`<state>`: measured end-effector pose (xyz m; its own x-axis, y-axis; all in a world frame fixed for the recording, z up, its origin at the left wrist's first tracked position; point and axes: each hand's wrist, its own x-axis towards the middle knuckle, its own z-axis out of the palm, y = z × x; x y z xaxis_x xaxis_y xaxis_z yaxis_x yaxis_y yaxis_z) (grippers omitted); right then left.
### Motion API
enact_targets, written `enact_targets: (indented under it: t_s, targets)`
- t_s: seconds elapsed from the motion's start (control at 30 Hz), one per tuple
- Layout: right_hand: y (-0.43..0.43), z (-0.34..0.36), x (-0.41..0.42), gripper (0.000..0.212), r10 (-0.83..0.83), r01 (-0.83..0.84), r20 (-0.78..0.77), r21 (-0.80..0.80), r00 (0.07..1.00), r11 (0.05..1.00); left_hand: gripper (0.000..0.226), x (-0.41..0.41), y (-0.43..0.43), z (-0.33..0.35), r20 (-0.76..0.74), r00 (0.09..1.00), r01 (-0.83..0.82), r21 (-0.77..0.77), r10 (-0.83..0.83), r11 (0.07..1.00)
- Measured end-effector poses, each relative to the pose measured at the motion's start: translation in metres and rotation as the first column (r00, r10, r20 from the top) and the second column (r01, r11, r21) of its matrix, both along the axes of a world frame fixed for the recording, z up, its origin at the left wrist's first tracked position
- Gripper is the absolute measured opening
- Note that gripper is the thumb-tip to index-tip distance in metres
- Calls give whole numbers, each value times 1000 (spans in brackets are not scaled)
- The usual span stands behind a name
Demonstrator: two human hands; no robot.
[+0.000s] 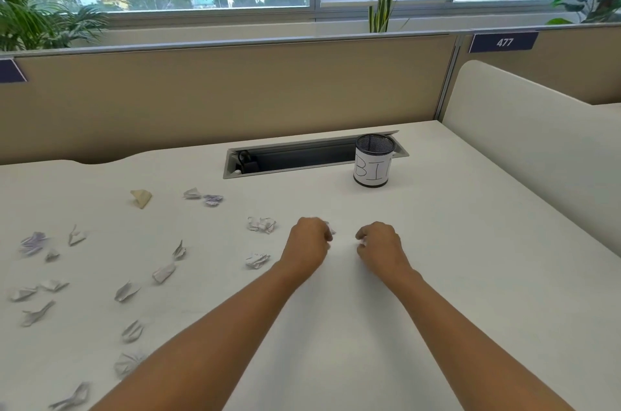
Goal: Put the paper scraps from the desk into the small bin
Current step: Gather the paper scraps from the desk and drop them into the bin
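Paper scrap (331, 230) inside left hand (307, 237) grip

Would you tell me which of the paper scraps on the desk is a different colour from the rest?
The tan scrap at the far left, beside the cable slot; the other scraps are white or greyish.

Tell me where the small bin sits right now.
In the head view, the small bin stands upright at the desk's far right, against the cable slot, beyond the right hand.
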<state>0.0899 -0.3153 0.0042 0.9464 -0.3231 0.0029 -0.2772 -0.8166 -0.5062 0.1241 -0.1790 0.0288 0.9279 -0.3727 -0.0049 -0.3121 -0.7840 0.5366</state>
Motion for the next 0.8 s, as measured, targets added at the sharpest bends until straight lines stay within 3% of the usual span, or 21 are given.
enact_targets:
  t_s: [0.1, 0.43, 0.63, 0.8]
  targets:
    - [-4, 17, 8, 30, 5, -6, 62, 4, 998, 1000, 21, 19, -16, 21, -34, 999, 12, -66, -14, 998]
    - [-43, 83, 72, 33, -133, 115, 291, 79, 947, 990, 17, 98, -70, 85, 53, 998, 56, -193, -46, 980]
    - [-67, 103, 121, 31, -180, 164, 312, 76, 933, 983, 21, 139, -110, 97, 87, 994, 76, -174, -62, 982]
    - [-77, 96, 146, 23, -202, 189, 279, 73, 939, 979, 22, 160, -130, 89, 15, 1000, 20, -248, -17, 969]
